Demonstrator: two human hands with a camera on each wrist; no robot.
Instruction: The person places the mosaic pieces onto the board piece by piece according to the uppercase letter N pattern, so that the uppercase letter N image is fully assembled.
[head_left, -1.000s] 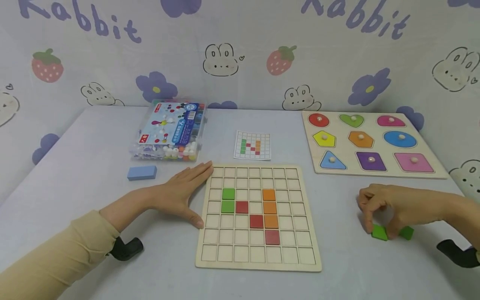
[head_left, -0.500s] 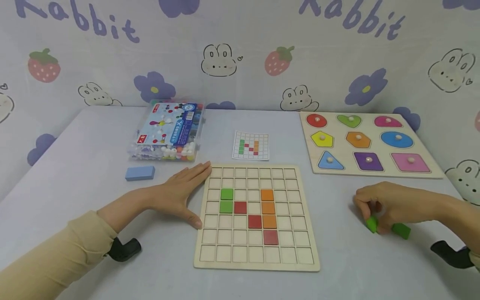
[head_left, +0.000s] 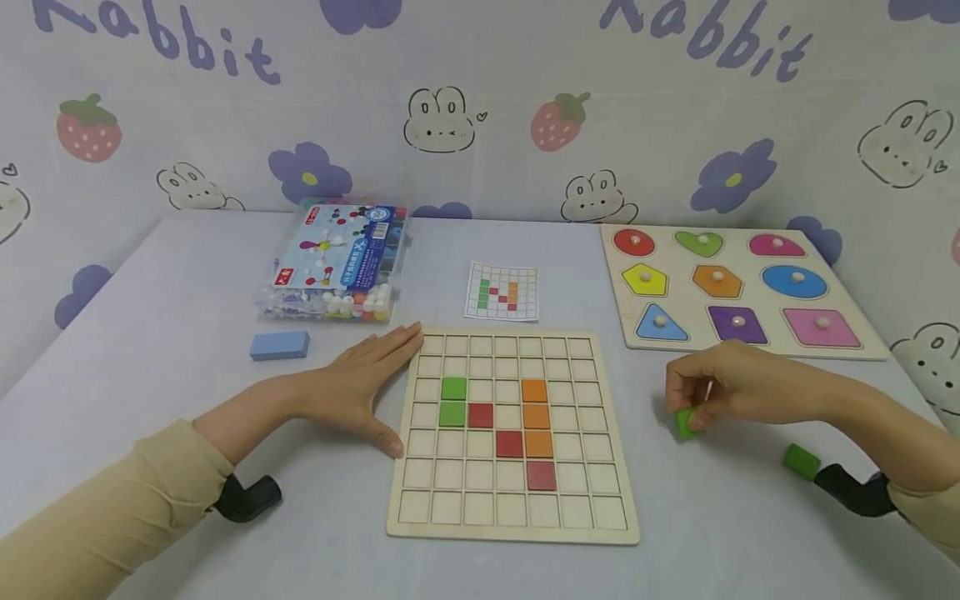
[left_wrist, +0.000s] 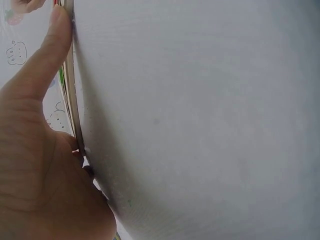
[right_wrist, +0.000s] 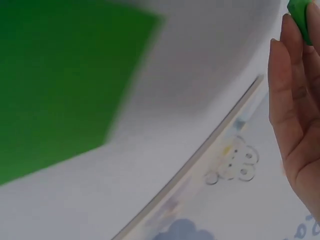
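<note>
A wooden grid board lies in the middle of the table, with two green, three orange and three red square tiles in its cells. My left hand rests at the board's left edge, fingers straight and thumb spread, touching the rim. Right of the board, my right hand pinches a green tile between thumb and fingers; the same tile shows at the top corner of the right wrist view. Another green tile lies on the table near my right wrist and looms large and blurred in the right wrist view.
Behind the board lies a small printed pattern card. A clear plastic box of beads stands at the back left, with a blue block in front of it. A wooden shape puzzle with knobs lies at the back right.
My right hand has picked up one of the two green tiles and moved left toward the board with it. The other green tile stays behind. My left hand has kept its place.
</note>
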